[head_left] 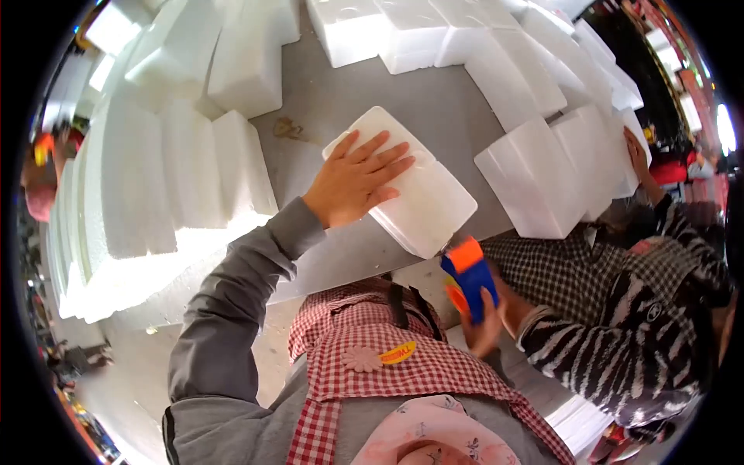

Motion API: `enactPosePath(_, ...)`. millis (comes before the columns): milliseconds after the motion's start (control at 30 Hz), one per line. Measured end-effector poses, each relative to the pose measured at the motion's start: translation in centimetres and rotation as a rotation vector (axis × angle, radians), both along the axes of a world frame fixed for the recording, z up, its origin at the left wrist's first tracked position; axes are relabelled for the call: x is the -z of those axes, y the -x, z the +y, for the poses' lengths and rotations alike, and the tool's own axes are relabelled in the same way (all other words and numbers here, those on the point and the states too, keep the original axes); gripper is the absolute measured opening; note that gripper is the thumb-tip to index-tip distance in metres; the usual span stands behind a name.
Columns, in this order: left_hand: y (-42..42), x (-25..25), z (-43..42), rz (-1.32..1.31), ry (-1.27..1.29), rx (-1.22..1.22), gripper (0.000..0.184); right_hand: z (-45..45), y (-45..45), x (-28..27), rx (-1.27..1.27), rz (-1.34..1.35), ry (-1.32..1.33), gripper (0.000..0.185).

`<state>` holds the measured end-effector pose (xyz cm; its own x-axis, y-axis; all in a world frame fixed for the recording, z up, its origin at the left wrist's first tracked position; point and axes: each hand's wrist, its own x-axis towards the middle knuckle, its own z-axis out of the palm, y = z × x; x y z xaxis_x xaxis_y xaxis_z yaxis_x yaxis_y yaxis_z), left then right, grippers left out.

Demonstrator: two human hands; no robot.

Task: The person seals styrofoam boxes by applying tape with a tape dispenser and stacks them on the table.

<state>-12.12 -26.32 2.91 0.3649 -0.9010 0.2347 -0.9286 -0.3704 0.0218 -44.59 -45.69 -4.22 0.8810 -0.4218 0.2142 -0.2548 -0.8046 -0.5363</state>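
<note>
My left hand (362,180) lies with its fingers spread on top of a white foam box (426,200) on the grey table. Fingers wrapped round it, my right hand (484,325) holds a blue and orange tape dispenser (471,277) at the near right corner of that box. The dispenser's orange end is close to the corner; whether it touches cannot be made out. Part of my right hand is blurred and hidden behind the dispenser.
Stacks of white foam boxes stand on the table (325,93) at the left (139,186), the back (418,31) and the right (535,174). A co-worker in a striped sleeve (612,349) is close on my right, one hand (637,155) at the right stack.
</note>
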Motion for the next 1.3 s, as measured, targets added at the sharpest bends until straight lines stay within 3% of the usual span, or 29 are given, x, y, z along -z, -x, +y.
enactPosePath(67,-0.2,0.9,0.9,-0.019,0.104,-0.071,0.055,1.5,-2.1,4.0,0.006,-0.152,-0.131,0.063)
enactPosePath(100,-0.6,2.9,1.9,0.176,0.293,-0.167,0.056,2.0,-2.7,5.2,0.050,-0.190,-0.149,0.063)
enactPosePath(200,-3.2,12.8,1.8,1.391,1.360,-0.458,0.057,3.4,-3.4,7.2,0.038,-0.325,-0.217,0.061)
enactPosePath(267,-1.6,14.2,-0.8,1.337,1.528,-0.685,0.059,4.0,-3.6,7.6,0.030,-0.354,-0.366,0.062)
enactPosePath(300,-1.8,13.5,-1.1,1.183,1.463,-0.798,0.058,4.5,-4.7,6.0,0.064,-0.364,-0.364,0.062)
enactPosePath(333,-2.0,12.7,-0.6,1.200,1.438,-0.786,0.058,4.8,-5.5,4.2,0.064,-0.378,-0.447,0.063)
enactPosePath(367,-3.0,11.5,0.0,1.083,1.242,-0.795,0.059,4.2,-7.0,2.2,0.050,-0.396,-0.523,0.064)
enactPosePath(433,-4.4,7.1,0.4,0.786,0.902,-0.836,0.058,1.9,-10.7,0.1,0.092,-0.371,-1.013,0.066)
enactPosePath(467,-5.5,6.0,0.7,0.629,0.588,-0.941,0.058,0.0,-12.8,-0.6,0.044,-0.306,-1.109,0.066)
enactPosePath(533,-6.7,3.1,-0.8,0.613,0.170,-1.017,0.062,-3.8,-16.5,-0.4,0.044,-0.218,-1.335,0.065)
enactPosePath(567,-8.0,5.8,-0.5,0.467,0.249,-0.852,0.068,-5.1,-18.0,0.1,0.083,-0.194,-1.459,0.064)
enactPosePath(633,-7.8,2.1,-3.7,-0.432,0.051,-0.564,0.065,-5.8,-19.1,0.4,0.074,-0.214,-1.459,0.064)
enactPosePath(667,-9.5,2.5,-4.9,-0.432,0.044,-0.546,0.065,-5.7,-19.3,0.8,0.072,-0.216,-1.468,0.065)
enactPosePath(700,-11.1,3.3,-6.3,-0.368,0.020,-0.333,0.058,-6.1,-19.0,1.0,0.117,-0.101,-1.498,0.062)
enactPosePath(733,-11.7,4.2,-6.8,-0.294,-0.001,-0.127,0.052,-5.7,-18.6,1.5,0.118,-0.192,-1.599,0.064)
enactPosePath(800,-12.1,4.2,-6.9,-0.172,0.029,-0.097,0.049,-3.7,-16.4,1.3,0.086,-0.211,-1.504,0.067)
enactPosePath(867,-12.3,4.1,-6.2,-0.073,0.033,-0.050,0.046,3.7,-13.5,2.4,0.270,-0.526,-1.281,0.069)
enactPosePath(967,-11.2,4.2,-6.5,-0.042,0.051,-0.101,0.043,12.1,-12.7,3.8,0.147,-0.751,-1.301,0.069)
enactPosePath(1033,-8.6,4.1,-4.9,-0.051,0.020,-0.367,0.047,13.6,-14.2,3.7,0.340,-0.589,-1.315,0.069)
enactPosePath(1133,-3.9,4.3,-0.9,-0.013,0.030,-0.470,0.053,6.2,-18.3,3.6,0.315,-0.483,-1.017,0.063)
enactPosePath(1167,-3.1,3.9,-0.4,-0.047,0.152,-0.323,0.058,3.9,-18.7,3.4,0.300,-0.417,-0.956,0.060)
enactPosePath(1267,-2.3,4.2,0.0,-0.077,0.030,-0.202,0.059,0.6,-19.5,5.2,0.159,-0.278,-0.847,0.055)
enactPosePath(1300,-2.1,3.8,0.1,0.042,-0.037,-0.279,0.060,2.8,-17.4,4.8,0.160,-0.361,-0.848,0.056)
